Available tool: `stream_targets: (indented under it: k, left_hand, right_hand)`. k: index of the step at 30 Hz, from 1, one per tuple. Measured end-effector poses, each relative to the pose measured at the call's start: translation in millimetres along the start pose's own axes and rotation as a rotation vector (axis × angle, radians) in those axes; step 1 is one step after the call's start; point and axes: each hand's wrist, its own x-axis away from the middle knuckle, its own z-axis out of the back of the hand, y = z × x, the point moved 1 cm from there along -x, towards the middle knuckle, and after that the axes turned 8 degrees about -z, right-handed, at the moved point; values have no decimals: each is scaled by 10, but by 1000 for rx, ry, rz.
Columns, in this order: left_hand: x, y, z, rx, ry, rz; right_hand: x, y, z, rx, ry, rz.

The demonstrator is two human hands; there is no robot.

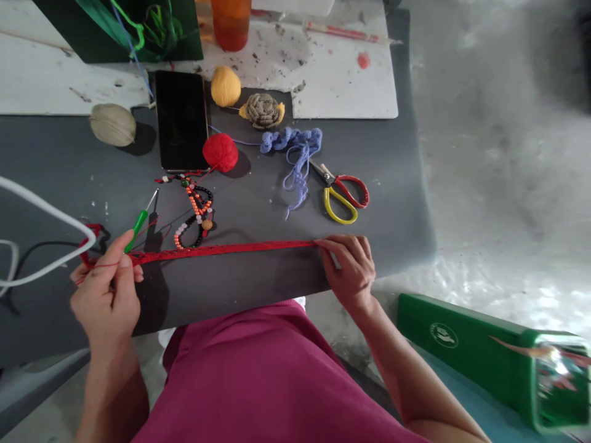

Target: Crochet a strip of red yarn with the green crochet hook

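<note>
A narrow red crocheted strip (231,248) is stretched straight between my two hands above the table's front part. My left hand (108,289) is closed, pinching the strip's left end together with a crochet hook (141,221) that has a green handle and points up and away. At the strip's other end, my right hand (348,264) pinches it between thumb and fingers. Just beyond the strip lies a beaded string (198,212) in black, orange and white. A red yarn ball (220,152) rests behind the beads.
Scissors (339,191) with red and yellow handles touch blue crochet work (295,147). Farther back are a black phone (181,120), a beige yarn ball (113,124), a yellow ball (226,86) and a crocheted flower (262,111). A white cable (46,212) arches at left; a green bin (471,351) stands right.
</note>
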Motion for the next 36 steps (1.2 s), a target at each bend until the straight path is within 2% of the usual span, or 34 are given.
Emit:
stream_targets:
  k: [9, 17, 23, 26, 32, 36]
  left_hand:
    - [12, -7, 4, 12, 5, 19]
    - [-4, 13, 5, 11, 5, 34]
    - [8, -1, -4, 26, 22, 48]
    - [14, -12, 1, 45, 22, 68]
    - [5, -27, 2, 54, 42, 75]
    - [14, -45, -12, 49, 22, 101]
  right_hand:
    - [-69, 39, -39, -20, 29, 52]
    - [80, -15, 105, -17, -61, 62]
    - [259, -69, 150, 35, -121, 7]
    - [290, -64, 162, 15, -102, -18]
    - [112, 4, 121, -71, -20, -150]
    - [-24, 35, 53, -103, -46, -211]
